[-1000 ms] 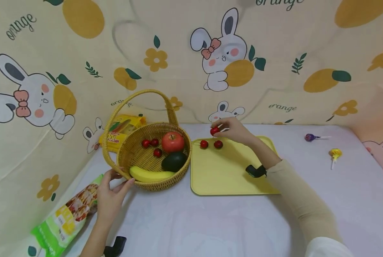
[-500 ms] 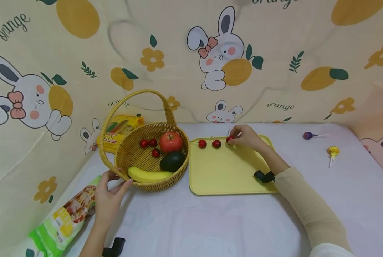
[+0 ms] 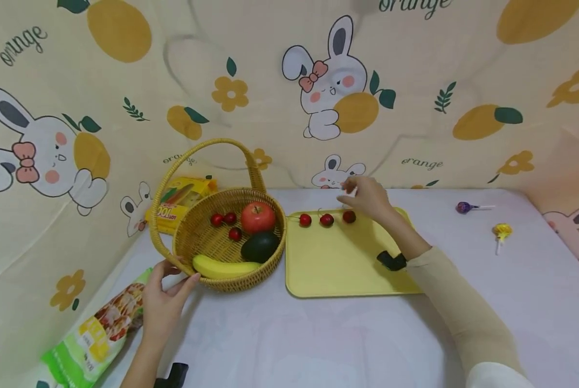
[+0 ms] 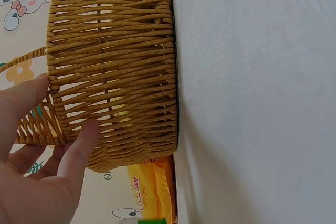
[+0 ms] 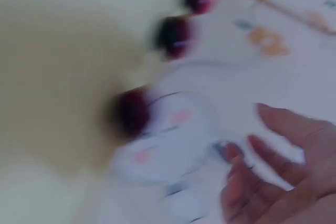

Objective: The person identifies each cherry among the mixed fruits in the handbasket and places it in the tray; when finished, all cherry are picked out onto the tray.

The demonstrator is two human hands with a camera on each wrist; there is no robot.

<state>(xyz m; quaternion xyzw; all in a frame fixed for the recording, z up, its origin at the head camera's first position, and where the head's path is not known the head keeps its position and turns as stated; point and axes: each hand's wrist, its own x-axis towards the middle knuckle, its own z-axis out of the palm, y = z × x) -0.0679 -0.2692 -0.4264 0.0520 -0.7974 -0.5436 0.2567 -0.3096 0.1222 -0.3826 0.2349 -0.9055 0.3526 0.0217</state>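
Note:
My left hand [image 3: 163, 296] grips the wicker basket [image 3: 236, 284] at the near left, where the handle meets the rim. The left wrist view has its fingers around the handle's foot and a fingertip against the woven wall. In the basket lie a banana [image 3: 223, 267], a dark green avocado [image 3: 260, 247], a red apple [image 3: 257, 217] and three cherries [image 3: 235, 234]. Along the back edge of the yellow tray [image 3: 328, 264] are three more cherries [image 3: 326, 220] in a row. My right hand [image 3: 369, 198] hovers just above the rightmost, fingers parted and holding nothing; its wrist view is blurred.
A yellow snack packet [image 3: 173, 215] stands behind the basket. At the left lies a green food bag [image 3: 97, 337]. Two lollipops, one purple [image 3: 463, 207] and one yellow [image 3: 502, 231], lie right of the tray. A printed cloth backdrop rises behind the table.
My right hand carried a cherry rightward and down onto the tray's back edge, let it go, then lifted slightly. My left hand has stayed at the basket.

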